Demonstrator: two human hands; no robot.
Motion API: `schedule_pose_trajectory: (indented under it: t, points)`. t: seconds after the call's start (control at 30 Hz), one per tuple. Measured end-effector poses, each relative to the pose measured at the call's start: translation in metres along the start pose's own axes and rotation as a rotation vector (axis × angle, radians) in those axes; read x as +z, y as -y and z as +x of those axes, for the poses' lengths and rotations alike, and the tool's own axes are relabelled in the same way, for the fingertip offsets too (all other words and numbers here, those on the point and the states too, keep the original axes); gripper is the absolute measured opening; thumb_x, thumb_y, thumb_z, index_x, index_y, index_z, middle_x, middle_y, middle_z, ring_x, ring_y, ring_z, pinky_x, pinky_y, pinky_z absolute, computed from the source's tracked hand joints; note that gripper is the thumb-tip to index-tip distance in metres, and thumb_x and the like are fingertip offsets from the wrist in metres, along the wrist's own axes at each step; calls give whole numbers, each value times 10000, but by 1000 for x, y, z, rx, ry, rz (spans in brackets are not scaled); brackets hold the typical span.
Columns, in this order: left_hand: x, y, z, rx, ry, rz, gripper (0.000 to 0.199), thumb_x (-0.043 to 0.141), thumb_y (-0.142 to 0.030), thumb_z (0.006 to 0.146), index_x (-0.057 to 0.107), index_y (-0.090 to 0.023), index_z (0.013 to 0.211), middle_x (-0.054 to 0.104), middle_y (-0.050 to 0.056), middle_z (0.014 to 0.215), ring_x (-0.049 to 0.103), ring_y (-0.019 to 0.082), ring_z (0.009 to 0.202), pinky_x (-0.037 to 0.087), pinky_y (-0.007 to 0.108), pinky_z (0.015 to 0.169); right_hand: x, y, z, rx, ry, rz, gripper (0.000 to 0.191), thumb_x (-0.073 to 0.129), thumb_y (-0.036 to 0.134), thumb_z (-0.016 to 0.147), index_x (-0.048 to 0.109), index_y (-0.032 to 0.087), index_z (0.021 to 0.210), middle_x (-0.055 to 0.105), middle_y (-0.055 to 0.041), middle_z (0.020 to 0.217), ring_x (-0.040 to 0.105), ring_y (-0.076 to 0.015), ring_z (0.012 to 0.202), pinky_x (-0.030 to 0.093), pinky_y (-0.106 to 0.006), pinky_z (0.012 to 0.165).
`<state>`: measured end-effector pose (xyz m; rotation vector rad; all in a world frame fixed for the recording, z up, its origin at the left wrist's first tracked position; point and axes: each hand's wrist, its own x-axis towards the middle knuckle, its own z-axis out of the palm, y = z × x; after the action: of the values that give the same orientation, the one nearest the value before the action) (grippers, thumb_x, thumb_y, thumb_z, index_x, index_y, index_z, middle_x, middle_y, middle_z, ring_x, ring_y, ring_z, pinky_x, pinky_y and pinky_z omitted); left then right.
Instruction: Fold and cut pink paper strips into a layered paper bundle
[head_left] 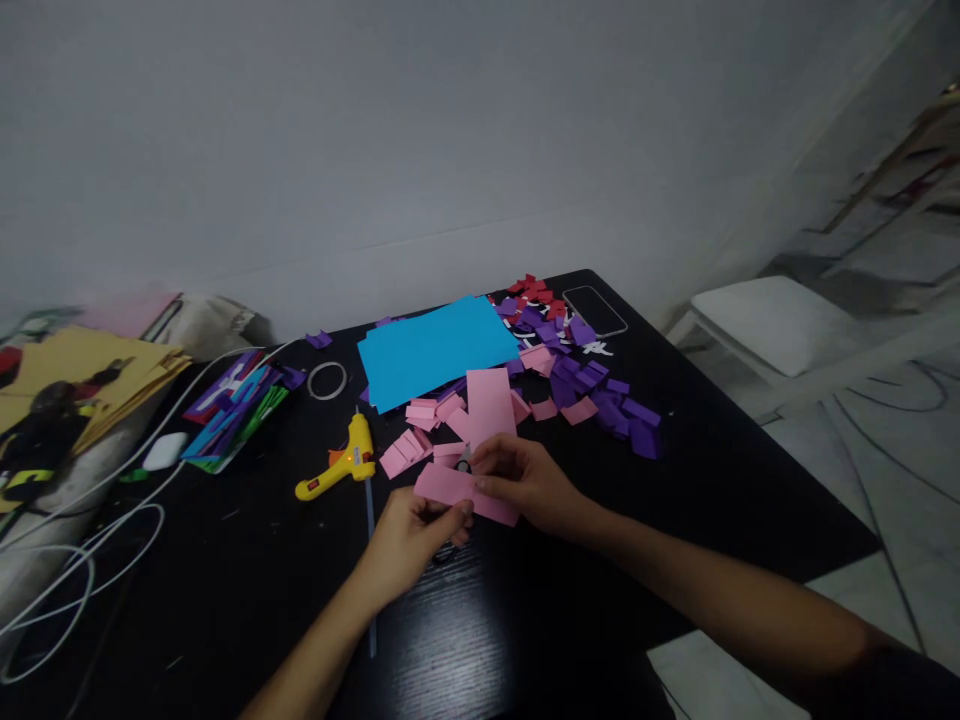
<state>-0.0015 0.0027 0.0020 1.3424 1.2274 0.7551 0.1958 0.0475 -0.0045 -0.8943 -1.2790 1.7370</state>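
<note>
Fingers of the left hand (405, 540) and right hand (538, 487) grip a pink strip (452, 488), lower centre; small pink pieces (405, 452) beyond appear cut, the strip whole.

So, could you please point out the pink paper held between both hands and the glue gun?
Pink paper (456, 487): head view, near its middle.
Glue gun (358, 458): head view, yellow body.

Dim grey light, streaky glare on black tabletop (457, 640), stretched edges, soft detail
</note>
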Motion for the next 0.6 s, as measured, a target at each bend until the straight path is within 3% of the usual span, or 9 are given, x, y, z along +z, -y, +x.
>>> schedule_pose_trajectory:
  t: [0.27,0.43,0.6]
  points:
    - [3,4,1,-21,-73,28,416,693,-534,865,749,-159,695,747,74,614,696,198,552,533,280,555,-2,0,5,14,-2,-42,294,799,407,801,718,187,979,768,-70,1022,704,-209,940,527,-345,845]
    - [5,6,1,-23,-69,35,444,678,-555,875,760,-150,712,747,81,615,702,205,573,541,286,578,-2,-2,3,78,24,-19,371,893,397,706,727,162,940,739,-27,865,701,-173,808,529,-318,799]
    - [5,2,0,22,-108,46,395,681,-512,885,725,-156,721,728,56,637,688,193,612,534,275,603,-2,3,2,80,34,-44,332,881,420,726,731,151,850,729,-20,816,677,-163,768,515,-311,779]
